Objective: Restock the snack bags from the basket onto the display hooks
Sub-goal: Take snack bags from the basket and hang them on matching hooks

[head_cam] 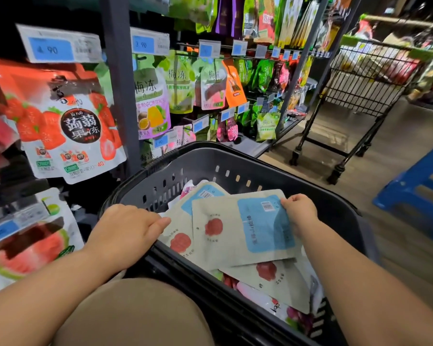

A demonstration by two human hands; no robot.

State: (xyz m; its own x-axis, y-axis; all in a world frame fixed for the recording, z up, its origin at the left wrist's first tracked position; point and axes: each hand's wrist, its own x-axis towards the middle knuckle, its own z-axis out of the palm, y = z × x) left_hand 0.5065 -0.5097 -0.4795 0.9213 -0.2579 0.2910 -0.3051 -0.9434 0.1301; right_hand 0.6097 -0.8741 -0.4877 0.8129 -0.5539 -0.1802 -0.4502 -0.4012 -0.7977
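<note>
Several pale snack bags are being carried in the dark slotted basket (235,168), which is being kept just in front of the display rack (119,91). The top snack bag (235,228), pale with a red fruit mark and a blue panel, is being pinched at its barcode corner by the right hand (299,211), whose fingers are being curled onto the bag's edge. This bag is lying on the pile inside the basket, slightly tilted. A second snack bag (179,236) of the same kind is being overlapped by it on the left. The left hand (125,229) is being rested over the basket's near-left rim, its fingers stretched out and gripping nothing, with the fingertips (164,221) lying at the second bag's edge. On the rack, a strawberry jelly bag (70,121) and a watermelon bag (28,248) are being displayed at the left, below blue price tags (50,48). A wire shopping trolley (365,78) is being kept well apart on the right, near a blue stool (415,193).
</note>
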